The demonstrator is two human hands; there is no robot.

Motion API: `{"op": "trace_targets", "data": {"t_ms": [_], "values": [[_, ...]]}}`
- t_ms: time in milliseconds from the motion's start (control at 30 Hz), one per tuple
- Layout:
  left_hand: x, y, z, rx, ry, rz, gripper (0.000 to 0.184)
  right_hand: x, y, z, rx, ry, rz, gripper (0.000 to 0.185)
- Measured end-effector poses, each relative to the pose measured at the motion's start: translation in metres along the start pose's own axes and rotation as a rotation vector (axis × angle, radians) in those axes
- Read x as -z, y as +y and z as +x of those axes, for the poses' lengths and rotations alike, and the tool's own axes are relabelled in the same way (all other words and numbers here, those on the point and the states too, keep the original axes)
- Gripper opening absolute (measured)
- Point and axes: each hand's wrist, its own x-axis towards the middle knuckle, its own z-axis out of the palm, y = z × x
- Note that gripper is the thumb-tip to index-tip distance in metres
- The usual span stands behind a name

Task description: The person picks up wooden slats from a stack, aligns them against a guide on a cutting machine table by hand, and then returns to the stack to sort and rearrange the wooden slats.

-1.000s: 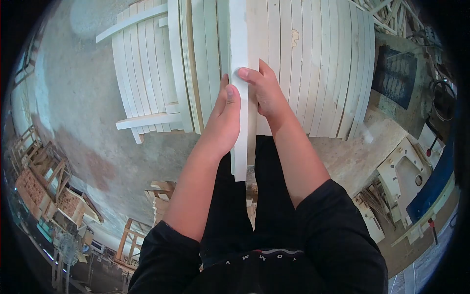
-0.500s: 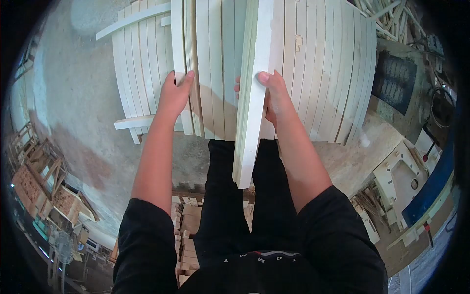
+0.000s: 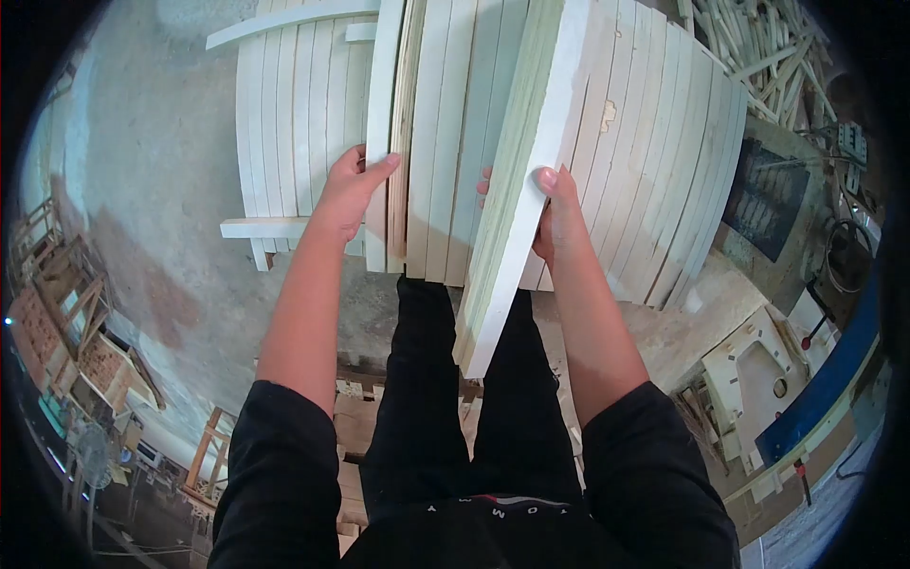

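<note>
My right hand (image 3: 561, 213) grips a long wooden strip bundle (image 3: 521, 190), thumb on its pale face and fingertips showing on its far side. The bundle is raised and tilted, its near end hanging over my legs. My left hand (image 3: 355, 197) is closed on an upright wooden board (image 3: 383, 104), its thumb across the top edge and fingers down the left side. A layered plywood edge (image 3: 406, 104) shows right beside that board. Under both hands lies a row of pale wooden strips (image 3: 645, 142), set side by side.
Two loose strips lie crosswise at left, one a near crosspiece (image 3: 261, 229). A heap of scrap sticks (image 3: 773, 66) is at the upper right, above a dark mat (image 3: 766, 194). A pale frame with an opening (image 3: 749, 365) stands at the lower right. Wooden frames (image 3: 90, 332) stand at left.
The bundle in my right hand leans further, its top swung to the right. My left hand keeps hold of its board, which now appears further right. The whole view has shifted somewhat.
</note>
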Motion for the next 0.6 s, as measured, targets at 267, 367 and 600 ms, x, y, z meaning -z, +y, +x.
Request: {"op": "trace_targets", "data": {"t_ms": [267, 367, 600], "values": [[0.016, 0.014, -0.016, -0.194, 0.31, 0.255, 0.045, 0.0, 0.0, -0.002, -0.014, 0.017, -0.036, 0.092], [0.017, 0.02, -0.024, -0.197, 0.422, 0.562, 0.047, 0.0, 0.003, -0.002, -0.004, 0.025, -0.059, 0.095], [0.023, 0.018, -0.019, -0.295, 0.405, 0.495, 0.041, 0.0, 0.003, -0.002, 0.005, 0.033, -0.085, 0.097]]}}
